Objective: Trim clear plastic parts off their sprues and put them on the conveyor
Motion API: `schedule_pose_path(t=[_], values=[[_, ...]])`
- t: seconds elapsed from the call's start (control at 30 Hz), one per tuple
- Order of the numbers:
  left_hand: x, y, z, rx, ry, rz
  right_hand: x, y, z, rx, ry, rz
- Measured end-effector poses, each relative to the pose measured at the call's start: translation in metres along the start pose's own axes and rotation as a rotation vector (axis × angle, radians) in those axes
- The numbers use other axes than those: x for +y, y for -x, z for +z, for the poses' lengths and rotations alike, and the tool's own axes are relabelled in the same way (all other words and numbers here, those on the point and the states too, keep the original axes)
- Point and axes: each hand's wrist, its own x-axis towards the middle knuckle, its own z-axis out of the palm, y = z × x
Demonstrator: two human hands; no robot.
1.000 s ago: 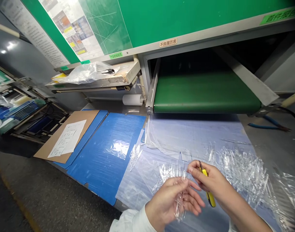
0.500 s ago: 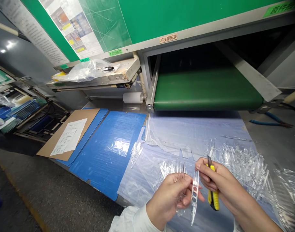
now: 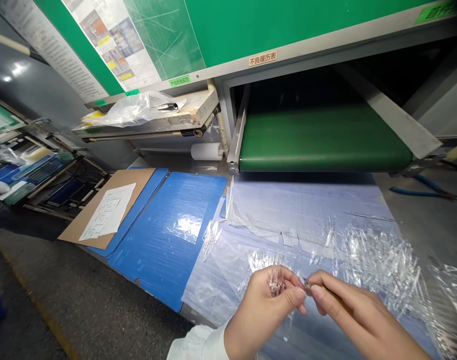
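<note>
My left hand point(image 3: 264, 305) is closed around several thin clear plastic strips point(image 3: 276, 281), which stick up past the fingers. Below its fingertips hangs another clear pointed end point(image 3: 287, 327). My right hand point(image 3: 350, 302) grips a yellow utility knife point(image 3: 334, 297), mostly hidden by the fingers. The knife's tip end lies at the fingertips of my left hand; whether it touches plastic I cannot tell. More clear strips point(image 3: 259, 261) lie just behind my left hand. A large heap of similar clear pieces point(image 3: 382, 260) spreads to the right, beyond my right hand.
A film-covered bench point(image 3: 299, 200) lies under the hands. Behind it runs a green conveyor belt point(image 3: 322, 145) between metal rails. Blue boards point(image 3: 168, 220) and cardboard point(image 3: 138, 187) with a paper sheet point(image 3: 110, 210) are at left. Blue-handled pliers point(image 3: 416, 192) rest at far right.
The strip with round holes, held up between my hands before, is now mostly hidden by the fingers. My right hand has turned the knife from hanging down to pointing at my left fingertips.
</note>
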Motion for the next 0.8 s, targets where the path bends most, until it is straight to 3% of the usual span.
schedule_pose_path(t=[0.2,0.47,0.67,0.8], values=[[0.002,0.002,-0.002,0.004,-0.052,0.002,0.003,0.005,0.004,0.004,0.115,-0.093],[0.004,0.006,-0.003,0.012,-0.168,0.019,-0.003,0.005,0.003,0.024,0.114,-0.062],[0.005,0.006,-0.004,-0.019,-0.232,0.062,0.002,0.007,0.007,0.168,0.214,-0.108],[0.008,0.005,-0.003,-0.010,-0.250,0.088,-0.001,0.007,0.018,0.272,0.154,-0.093]])
